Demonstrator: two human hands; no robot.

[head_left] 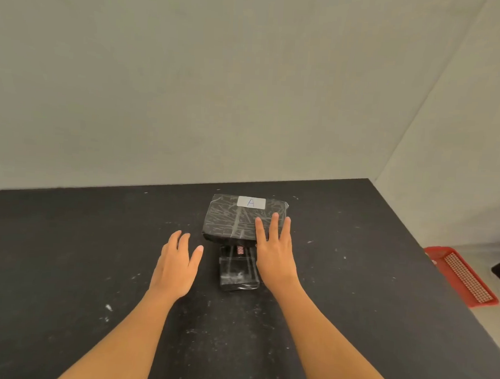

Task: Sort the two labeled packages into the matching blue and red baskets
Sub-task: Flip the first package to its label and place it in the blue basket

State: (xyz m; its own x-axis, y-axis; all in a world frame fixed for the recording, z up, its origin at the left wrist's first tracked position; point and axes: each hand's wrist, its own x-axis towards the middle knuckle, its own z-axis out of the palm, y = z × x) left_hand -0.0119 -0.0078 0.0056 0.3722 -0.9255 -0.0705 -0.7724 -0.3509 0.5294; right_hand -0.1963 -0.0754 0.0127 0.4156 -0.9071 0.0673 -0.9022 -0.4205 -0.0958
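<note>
I see 0 of 2 sorted: both spread-fingered hands, left hand (176,268) and right hand (272,255), flank the black plastic-wrapped package labelled A (232,220); the red mesh basket (461,278) sits well right of it.

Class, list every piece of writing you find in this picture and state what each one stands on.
"A": handwritten in blue on the white label of the larger black package.
Red print on the smaller black package: too blurred to read.
No other text is visible.
</note>
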